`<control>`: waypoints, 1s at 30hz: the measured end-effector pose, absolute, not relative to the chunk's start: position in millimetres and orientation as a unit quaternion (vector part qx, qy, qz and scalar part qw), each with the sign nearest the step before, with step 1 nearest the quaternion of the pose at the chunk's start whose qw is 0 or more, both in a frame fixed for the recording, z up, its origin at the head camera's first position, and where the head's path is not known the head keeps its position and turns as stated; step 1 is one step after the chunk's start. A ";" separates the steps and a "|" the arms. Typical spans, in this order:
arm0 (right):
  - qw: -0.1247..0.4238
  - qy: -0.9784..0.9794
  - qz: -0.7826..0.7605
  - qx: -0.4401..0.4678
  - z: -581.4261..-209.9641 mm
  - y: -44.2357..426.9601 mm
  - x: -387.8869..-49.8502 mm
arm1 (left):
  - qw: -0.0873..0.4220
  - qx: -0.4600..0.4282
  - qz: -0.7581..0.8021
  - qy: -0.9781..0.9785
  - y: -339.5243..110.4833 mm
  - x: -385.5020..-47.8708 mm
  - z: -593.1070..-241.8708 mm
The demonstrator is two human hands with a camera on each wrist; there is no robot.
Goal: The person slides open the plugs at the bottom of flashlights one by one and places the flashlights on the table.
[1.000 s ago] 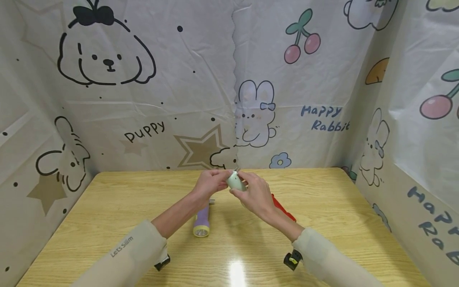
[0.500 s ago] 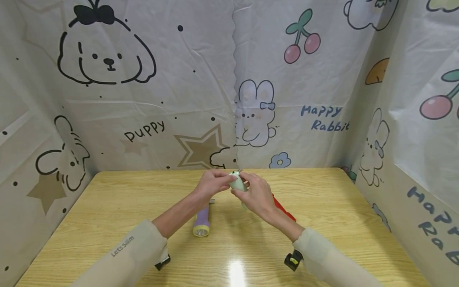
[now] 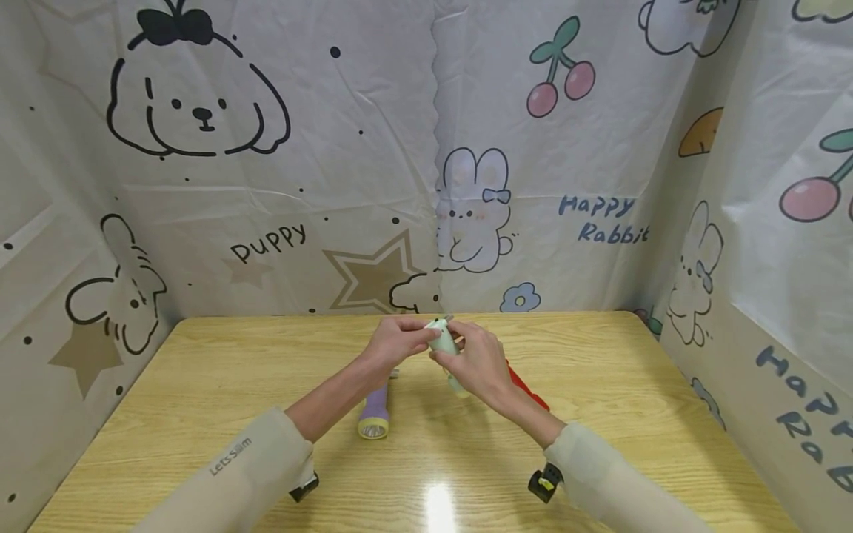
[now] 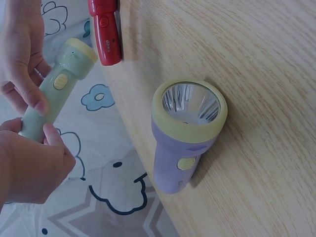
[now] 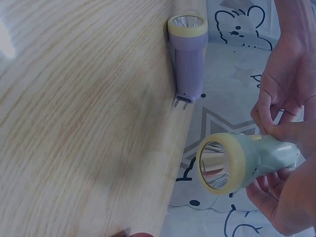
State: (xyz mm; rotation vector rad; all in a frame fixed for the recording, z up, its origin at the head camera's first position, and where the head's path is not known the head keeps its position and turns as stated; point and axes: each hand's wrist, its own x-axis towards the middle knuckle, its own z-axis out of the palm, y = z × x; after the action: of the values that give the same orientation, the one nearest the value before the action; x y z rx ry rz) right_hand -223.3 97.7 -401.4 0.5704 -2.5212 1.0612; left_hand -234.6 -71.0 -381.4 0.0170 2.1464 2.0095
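Both hands hold a pale green flashlight (image 3: 443, 340) above the table's far side, its tail end up and a small metallic tip showing there. The left hand (image 3: 395, 340) pinches it near the tail with thumb and fingers. Farther along the barrel, the right hand (image 3: 476, 355) grips it. In the left wrist view the green flashlight (image 4: 53, 91) shows a cream switch and a cream head ring. Its reflector faces the camera in the right wrist view, where the right hand (image 5: 291, 200) lies below the barrel and the left hand (image 5: 291, 81) above.
A purple flashlight (image 3: 376, 407) with a yellow head lies on the wooden table (image 3: 233, 370), left of the hands. Its metal plug prongs (image 5: 181, 102) stick out of the tail. A red flashlight (image 4: 105, 37) lies to the right, partly behind the right arm. Printed cloth surrounds the table.
The green flashlight has tilted and shifted slightly right, so its head now shows below the right hand. The left thumb has moved onto its tail part. Both arms stay nearly in place.
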 end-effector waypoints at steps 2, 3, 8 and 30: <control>0.172 -0.888 0.376 0.199 -400.9 97.8 -223.1 | 0.098 0.009 0.680 0.727 -70.3 -234.1 -381.5; 0.170 -0.889 0.377 0.198 -400.6 97.8 -223.0 | 0.095 0.010 0.679 0.728 -70.0 -233.7 -381.4; 0.162 -0.890 0.380 0.191 -399.2 97.6 -222.9 | 0.080 0.011 0.671 0.737 -68.1 -231.8 -381.3; 0.114 -0.891 0.401 0.178 -400.7 100.6 -224.3 | 0.088 -0.017 0.656 0.750 -64.6 -228.8 -384.5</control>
State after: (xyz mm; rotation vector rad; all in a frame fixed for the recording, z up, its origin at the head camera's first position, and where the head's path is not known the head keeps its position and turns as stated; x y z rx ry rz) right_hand -224.3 100.6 -400.7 0.5209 -2.6129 1.1764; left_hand -228.8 -64.6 -384.5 -0.0506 2.2312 1.9522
